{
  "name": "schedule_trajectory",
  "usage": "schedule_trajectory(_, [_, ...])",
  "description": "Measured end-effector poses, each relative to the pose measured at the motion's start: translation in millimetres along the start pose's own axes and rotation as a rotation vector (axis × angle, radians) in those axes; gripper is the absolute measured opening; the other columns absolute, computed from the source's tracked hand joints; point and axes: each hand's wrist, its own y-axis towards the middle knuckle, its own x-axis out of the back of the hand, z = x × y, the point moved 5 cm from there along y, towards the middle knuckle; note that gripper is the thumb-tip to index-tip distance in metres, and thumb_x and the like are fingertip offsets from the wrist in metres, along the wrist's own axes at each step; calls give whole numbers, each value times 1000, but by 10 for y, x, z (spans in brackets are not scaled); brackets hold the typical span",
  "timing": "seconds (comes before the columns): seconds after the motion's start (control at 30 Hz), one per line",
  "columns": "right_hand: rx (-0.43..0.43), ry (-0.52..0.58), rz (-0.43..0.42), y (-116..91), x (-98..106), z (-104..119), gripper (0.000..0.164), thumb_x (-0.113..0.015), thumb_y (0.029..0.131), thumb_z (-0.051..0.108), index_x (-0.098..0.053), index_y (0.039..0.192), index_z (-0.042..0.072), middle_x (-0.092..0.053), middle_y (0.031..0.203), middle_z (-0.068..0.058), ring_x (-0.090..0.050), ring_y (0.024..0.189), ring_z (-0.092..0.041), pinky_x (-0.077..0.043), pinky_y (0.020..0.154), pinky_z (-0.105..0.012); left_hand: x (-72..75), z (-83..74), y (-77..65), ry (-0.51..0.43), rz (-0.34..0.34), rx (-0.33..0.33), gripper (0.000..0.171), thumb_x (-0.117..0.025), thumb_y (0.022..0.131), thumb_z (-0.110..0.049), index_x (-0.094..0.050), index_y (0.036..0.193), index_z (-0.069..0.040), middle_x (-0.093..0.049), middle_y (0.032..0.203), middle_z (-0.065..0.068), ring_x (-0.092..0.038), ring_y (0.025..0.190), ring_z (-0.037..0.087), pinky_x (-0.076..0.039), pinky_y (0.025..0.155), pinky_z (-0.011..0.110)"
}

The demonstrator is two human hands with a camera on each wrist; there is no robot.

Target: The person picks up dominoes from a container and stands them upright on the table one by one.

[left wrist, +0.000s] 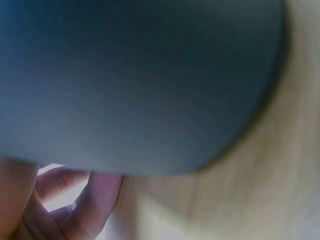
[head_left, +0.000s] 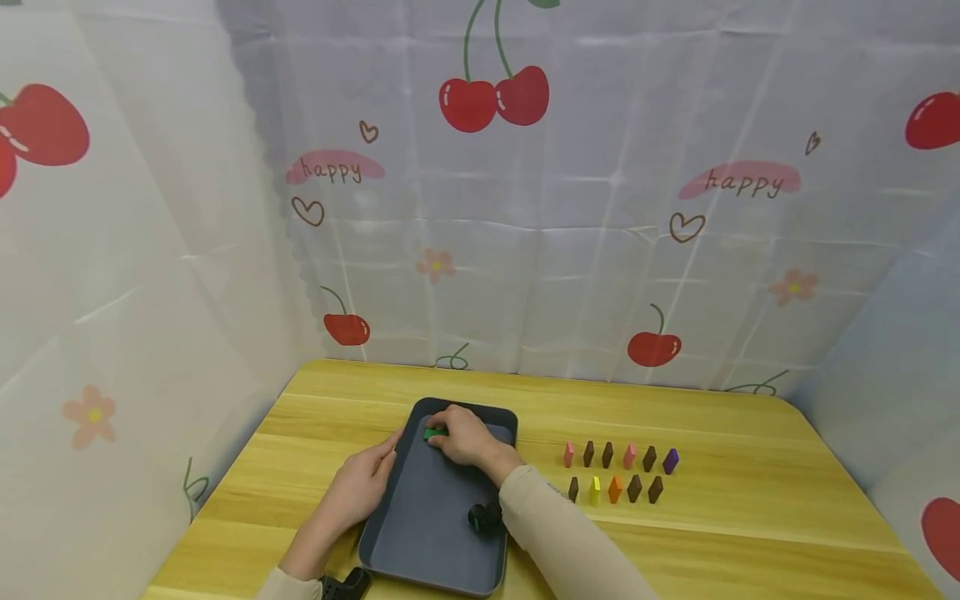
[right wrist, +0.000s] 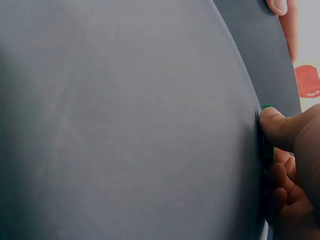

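Observation:
A dark grey rectangular tray (head_left: 431, 533) lies on the table. My left hand (head_left: 360, 483) grips its left wall, and a fingertip shows over the rim in the right wrist view. Curled fingers (left wrist: 100, 200) show below the tray's edge in the left wrist view. Inside the tray's far left part, my right hand (head_left: 467, 435) pinches a small green domino-like block (head_left: 433, 433) between thumb and fingers. In the right wrist view only slivers of the green block (right wrist: 267, 106) show beside the thumb; the fingers hide the rest.
Right of the tray, small upright blocks stand in two rows: several dark brown blocks (head_left: 649, 458), two pink blocks (head_left: 569, 454), and purple (head_left: 671, 461), yellow (head_left: 596, 491) and orange (head_left: 615, 489) ones. Cherry-patterned sheets (head_left: 525, 275) enclose the wooden table (head_left: 750, 483).

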Motion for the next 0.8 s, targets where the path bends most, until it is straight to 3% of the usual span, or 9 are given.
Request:
schedule_trajectory(0.5, [33,34,-19,-65,72,-15,31,-62,105,25,-69,133,14,-64,123,-7,-64,112,-24,-53,92,-37,-6,17,-6,19,-10,-8,47,-47,111,-24,-43,158,-28,-54,71,1,-38,50,14,-41,57,29])
schedule_trajectory(0.6, [49,37,-30,-96,117,-12,30,-62,105,26,-69,132,14,-64,122,-6,-64,111,-22,-53,92,-37,-6,10,-4,23,-28,-21,47,-48,111,-23,-44,158,-27,-68,87,5,-42,55,14,-43,63,28])
schedule_trajectory(0.67, [59,42,-42,-121,164,-2,31,-61,105,27,-69,132,14,-63,120,-4,-64,110,-20,-53,92,-37,-10,7,-2,21,-28,-25,47,-48,111,-23,-44,158,-27,-69,91,8,-42,55,14,-43,63,28])
schedule_trajectory(0.77, [75,67,-58,-162,247,25,32,-60,106,28,-67,133,13,-62,119,-2,-63,110,-19,-53,93,-38,-14,11,7,15,-24,-18,47,-47,111,-24,-44,158,-27,-68,88,6,-42,52,14,-43,59,29])
schedule_trajectory(0.8, [79,78,-62,-178,276,36,32,-60,106,28,-67,134,13,-62,120,-2,-63,111,-19,-53,94,-38,-16,17,8,14,-18,-10,47,-47,111,-25,-43,159,-27,-62,79,4,-40,50,14,-42,57,29])
